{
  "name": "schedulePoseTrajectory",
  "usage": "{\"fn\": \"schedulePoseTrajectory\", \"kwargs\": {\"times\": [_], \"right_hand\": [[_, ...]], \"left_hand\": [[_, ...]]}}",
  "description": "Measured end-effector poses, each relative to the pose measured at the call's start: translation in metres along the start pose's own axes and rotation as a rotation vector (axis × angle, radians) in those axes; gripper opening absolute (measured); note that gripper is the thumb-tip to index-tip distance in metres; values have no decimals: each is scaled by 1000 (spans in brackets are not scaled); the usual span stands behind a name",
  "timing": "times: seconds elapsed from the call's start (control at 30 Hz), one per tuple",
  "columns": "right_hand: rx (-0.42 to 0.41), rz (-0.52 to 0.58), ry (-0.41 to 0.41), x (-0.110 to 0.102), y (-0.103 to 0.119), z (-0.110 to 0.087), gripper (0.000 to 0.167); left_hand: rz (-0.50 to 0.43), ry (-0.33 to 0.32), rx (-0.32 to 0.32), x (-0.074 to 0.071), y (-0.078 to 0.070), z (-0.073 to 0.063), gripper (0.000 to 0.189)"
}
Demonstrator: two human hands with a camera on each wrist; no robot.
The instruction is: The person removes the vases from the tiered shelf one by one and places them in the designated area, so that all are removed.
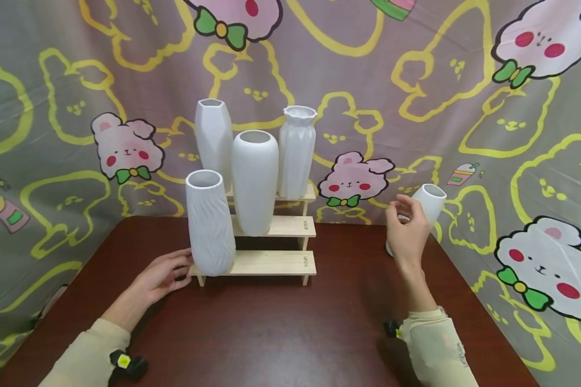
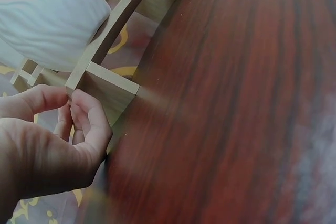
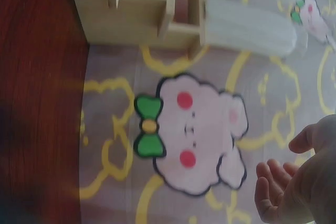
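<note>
At the left end of a three-step wooden stand (image 1: 271, 262), my left hand (image 1: 163, 274) pinches the tip of the lowest board (image 2: 100, 43) between thumb and fingers. A white vase with wavy ridges (image 1: 210, 226) stands on that board just beside this hand. My right hand (image 1: 409, 231) is raised on the right, fingers loosely bent. It overlaps a small white vase (image 1: 432, 201) in the head view. In the right wrist view nothing shows between the fingers of the right hand (image 3: 286, 182).
A smooth white vase (image 1: 255, 183) stands on the middle step. On the top step are a faceted vase (image 1: 213, 140) and a fluted vase with a scalloped rim (image 1: 297, 156). The dark red-brown table (image 1: 290, 328) ends at a patterned cloth backdrop (image 1: 353, 80).
</note>
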State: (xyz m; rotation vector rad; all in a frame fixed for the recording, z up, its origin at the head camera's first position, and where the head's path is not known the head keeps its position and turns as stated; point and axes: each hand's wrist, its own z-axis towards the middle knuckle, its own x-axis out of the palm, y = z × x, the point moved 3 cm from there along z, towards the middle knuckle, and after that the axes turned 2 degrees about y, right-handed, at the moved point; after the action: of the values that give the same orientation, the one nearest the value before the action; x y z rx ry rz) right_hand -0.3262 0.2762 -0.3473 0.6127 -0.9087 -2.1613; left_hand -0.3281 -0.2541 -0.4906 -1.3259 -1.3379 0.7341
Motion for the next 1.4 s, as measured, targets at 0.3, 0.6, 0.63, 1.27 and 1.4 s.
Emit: {"fn": "schedulePoseTrajectory", "kwargs": {"times": [0.3, 0.6, 0.63, 1.27, 1.4], "right_hand": [[-165, 22, 138, 33, 32, -33, 24], [-248, 28, 293, 64, 48, -66, 27], [-243, 27, 306, 69, 48, -70, 26], [-282, 133, 710, 182, 72, -158, 56], [-210, 151, 781, 200, 79, -169, 67]], "left_hand": [[4, -40, 0, -2, 1, -1, 54], [1, -64, 10, 6, 3, 6, 51], [3, -65, 7, 5, 3, 6, 51], [7, -99, 12, 4, 4, 1, 50], [10, -110, 10, 1, 3, 1, 51]]}}
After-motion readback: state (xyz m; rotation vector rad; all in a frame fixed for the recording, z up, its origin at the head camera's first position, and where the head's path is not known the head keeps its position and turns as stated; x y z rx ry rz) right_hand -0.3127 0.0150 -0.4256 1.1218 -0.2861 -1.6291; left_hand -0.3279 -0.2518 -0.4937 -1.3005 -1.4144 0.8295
